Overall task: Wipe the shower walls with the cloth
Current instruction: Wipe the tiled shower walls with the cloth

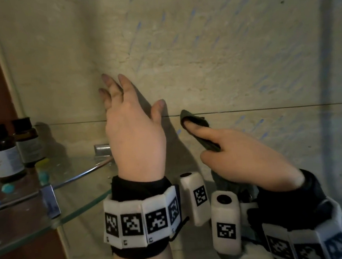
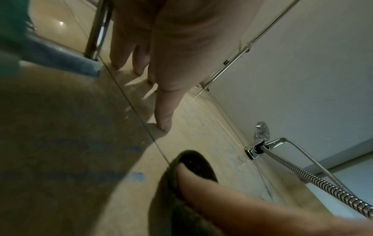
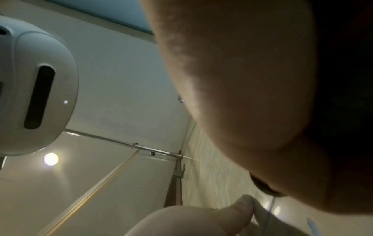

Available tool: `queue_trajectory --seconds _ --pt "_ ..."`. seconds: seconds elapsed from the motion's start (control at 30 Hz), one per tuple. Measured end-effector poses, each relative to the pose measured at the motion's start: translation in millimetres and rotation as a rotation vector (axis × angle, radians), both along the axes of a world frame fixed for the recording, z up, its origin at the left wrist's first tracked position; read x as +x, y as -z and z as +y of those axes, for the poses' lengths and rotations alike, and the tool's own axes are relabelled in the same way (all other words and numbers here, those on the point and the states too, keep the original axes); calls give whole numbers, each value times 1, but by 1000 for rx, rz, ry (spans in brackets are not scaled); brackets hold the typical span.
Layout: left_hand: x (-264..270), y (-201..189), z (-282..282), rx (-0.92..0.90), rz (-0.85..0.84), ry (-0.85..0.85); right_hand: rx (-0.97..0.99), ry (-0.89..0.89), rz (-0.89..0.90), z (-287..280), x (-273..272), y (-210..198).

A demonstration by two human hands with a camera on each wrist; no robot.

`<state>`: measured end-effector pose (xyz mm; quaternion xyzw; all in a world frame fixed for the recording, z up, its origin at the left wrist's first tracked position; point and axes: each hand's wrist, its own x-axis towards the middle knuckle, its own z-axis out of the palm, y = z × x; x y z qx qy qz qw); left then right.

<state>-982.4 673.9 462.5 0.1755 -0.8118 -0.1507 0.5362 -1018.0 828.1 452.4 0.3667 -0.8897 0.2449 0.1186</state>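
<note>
Against the shower wall (image 1: 199, 43), spread left hand (image 1: 133, 130) braces; right hand (image 1: 250, 159) pinches the cloth (image 1: 196, 124) under its forefinger to concentrate wiping pressure beside the grout line (image 1: 268, 108)

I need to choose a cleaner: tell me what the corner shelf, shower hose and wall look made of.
Corner shelf: clear glass, see-through with a greenish polished edge, held by shiny metal clips.
Shower hose: ribbed, spiral-wound metal, probably chrome-finished, with bright reflections.
Wall: beige tile, likely glazed ceramic or stone-look; thin grout line, light glare, blue streaks on it.
</note>
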Motion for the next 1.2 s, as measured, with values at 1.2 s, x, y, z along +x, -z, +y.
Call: queue_trajectory --seconds 1.2 --pt "1 1 4 43 11 38 -52 161 -55 29 -9 0"
